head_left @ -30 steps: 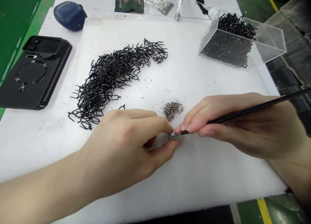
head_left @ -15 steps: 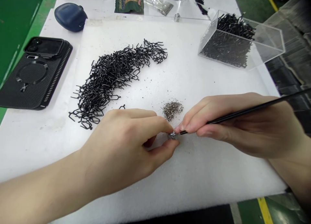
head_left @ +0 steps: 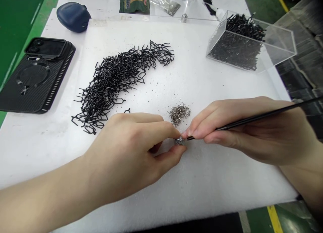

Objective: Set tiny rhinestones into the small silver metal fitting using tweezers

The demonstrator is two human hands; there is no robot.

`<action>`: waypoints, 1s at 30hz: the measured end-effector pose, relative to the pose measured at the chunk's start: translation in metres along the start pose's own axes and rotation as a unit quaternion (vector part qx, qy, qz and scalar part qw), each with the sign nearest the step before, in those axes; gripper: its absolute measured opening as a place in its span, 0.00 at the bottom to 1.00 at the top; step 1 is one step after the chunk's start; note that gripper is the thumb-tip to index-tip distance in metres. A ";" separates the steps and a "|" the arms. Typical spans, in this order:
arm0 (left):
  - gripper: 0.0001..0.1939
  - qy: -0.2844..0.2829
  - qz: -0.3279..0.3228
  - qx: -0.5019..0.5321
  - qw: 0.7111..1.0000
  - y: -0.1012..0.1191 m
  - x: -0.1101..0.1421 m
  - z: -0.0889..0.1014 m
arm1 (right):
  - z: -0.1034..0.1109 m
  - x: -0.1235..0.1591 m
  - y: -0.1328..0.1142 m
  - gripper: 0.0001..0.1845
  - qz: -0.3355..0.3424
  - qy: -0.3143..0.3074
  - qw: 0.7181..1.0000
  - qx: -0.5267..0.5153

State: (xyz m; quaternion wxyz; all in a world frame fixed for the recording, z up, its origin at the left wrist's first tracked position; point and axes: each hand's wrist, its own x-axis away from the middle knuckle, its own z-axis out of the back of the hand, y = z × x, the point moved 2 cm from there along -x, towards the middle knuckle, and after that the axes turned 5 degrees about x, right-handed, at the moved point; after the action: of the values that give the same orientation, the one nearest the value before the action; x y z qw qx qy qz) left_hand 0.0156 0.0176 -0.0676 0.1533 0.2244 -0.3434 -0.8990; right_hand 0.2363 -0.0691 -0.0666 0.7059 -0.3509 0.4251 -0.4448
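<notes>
The left hand [head_left: 128, 145] reaches in from the left over the white surface [head_left: 214, 192], thumb and index finger closed in a narrow pinch on a small, round metal piece [head_left: 179, 141], which sits between the two fingertips near the middle of the view. The right hand [head_left: 267, 142] grips a slim black tool [head_left: 247, 120] like a pen, its long axis slanting from the upper right down to the left, with the front end at the metal piece. The metal piece thus lies to the right of the left hand's knuckles and to the left of the right hand, whose foremost fingertip is right beside it; the left hand is the nearer, touching it on two sides. The fingertips cover much of its rim, and the tool's very tip is too small to tell whether it touches; the tool's rear end is cut off at the right edge. Just beyond the piece lies a loose heap of shiny metal granules [head_left: 179, 113]. Farther left curves a tangled pile of black forked pieces [head_left: 113, 71], partly behind the left hand, with a black phone [head_left: 32, 74] beyond its left side, cut off by the frame. At the far right, a clear box [head_left: 277, 49] holds more dark pieces.
</notes>
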 end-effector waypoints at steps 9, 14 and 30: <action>0.05 0.103 0.067 0.075 0.990 0.000 0.001 0.008 | 0.006 0.006 -0.004 0.10 -0.040 0.057 0.998 -0.003; 0.04 0.123 0.077 0.067 0.987 -0.002 -0.003 0.010 | -0.007 0.002 -0.006 0.08 -0.014 -0.029 0.999 0.039; 0.04 0.104 0.072 0.086 0.988 -0.004 -0.003 0.010 | -0.008 0.003 -0.010 0.07 -0.017 -0.044 0.998 0.049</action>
State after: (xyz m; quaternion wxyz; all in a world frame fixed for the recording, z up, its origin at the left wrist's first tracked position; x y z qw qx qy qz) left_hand 0.0127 0.0273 -0.0630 0.2326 0.3034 -0.4170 -0.8246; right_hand 0.2268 -0.0763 -0.0620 0.7323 -0.3422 0.3657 -0.4614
